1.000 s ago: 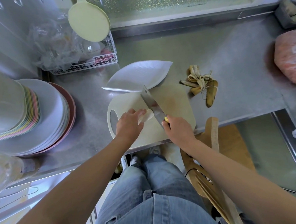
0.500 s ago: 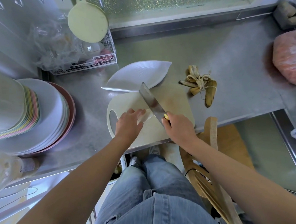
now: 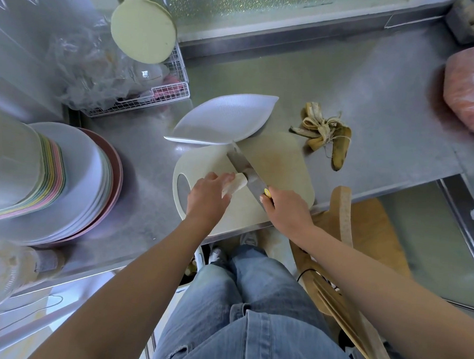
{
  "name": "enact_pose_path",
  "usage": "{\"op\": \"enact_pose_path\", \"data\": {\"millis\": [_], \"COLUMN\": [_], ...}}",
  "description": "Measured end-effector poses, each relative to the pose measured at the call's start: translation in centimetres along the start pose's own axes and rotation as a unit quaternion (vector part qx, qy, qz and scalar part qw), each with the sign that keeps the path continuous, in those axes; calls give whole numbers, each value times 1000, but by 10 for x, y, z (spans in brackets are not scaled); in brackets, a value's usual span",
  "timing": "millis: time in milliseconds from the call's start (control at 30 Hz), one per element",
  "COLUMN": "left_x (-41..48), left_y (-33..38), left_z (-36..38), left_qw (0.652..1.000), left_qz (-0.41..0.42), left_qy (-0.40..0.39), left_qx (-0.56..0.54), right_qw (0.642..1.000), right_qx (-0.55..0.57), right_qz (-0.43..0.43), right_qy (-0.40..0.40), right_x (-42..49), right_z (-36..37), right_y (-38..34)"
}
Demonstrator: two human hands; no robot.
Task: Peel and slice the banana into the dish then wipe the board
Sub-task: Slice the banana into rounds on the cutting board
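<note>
Peeled banana (image 3: 237, 185) under the knife (image 3: 247, 171) on a pale cutting board (image 3: 283, 165), at the front edge of a brushed-steel worktop (image 3: 372, 85).
The left hand (image 3: 207, 199) curls its grip over the banana near the board's handle end; the right hand (image 3: 286, 212) closes its grip round the knife handle, with the blade angled across the fruit. A white leaf-shaped dish (image 3: 222, 121) overlaps the board's far edge, and the banana peel (image 3: 325, 131) lies just beside the board on the right. Stacked plates (image 3: 74, 176) stand at the left before a wire basket (image 3: 169, 93), and a pink bag (image 3: 471, 87) sits far right. A wooden chair (image 3: 344, 212) stands below the worktop. A yellow mark on the knife handle is too small to read.
</note>
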State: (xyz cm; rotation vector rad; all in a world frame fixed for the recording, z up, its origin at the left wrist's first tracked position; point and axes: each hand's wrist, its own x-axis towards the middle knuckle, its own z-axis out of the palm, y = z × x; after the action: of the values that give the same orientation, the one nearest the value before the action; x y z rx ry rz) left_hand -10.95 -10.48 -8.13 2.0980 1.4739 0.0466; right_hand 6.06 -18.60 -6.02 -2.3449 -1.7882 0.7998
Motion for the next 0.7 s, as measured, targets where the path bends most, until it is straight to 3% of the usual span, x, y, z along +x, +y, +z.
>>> {"op": "enact_pose_path", "data": {"millis": [200,700], "left_x": [1,1], "left_y": [-1,-2], "left_z": [0,1], "left_qw": [1000,1000], "left_qz": [6,4], "left_qy": [-5,-6], "left_qx": [2,4], "right_qw": [998,1000], "right_qx": [15,-4], "right_qz": [-31,-13], "right_qy": [59,11], "right_x": [4,4], "right_z": [-17,-7], "right_y": [-6,-6]}}
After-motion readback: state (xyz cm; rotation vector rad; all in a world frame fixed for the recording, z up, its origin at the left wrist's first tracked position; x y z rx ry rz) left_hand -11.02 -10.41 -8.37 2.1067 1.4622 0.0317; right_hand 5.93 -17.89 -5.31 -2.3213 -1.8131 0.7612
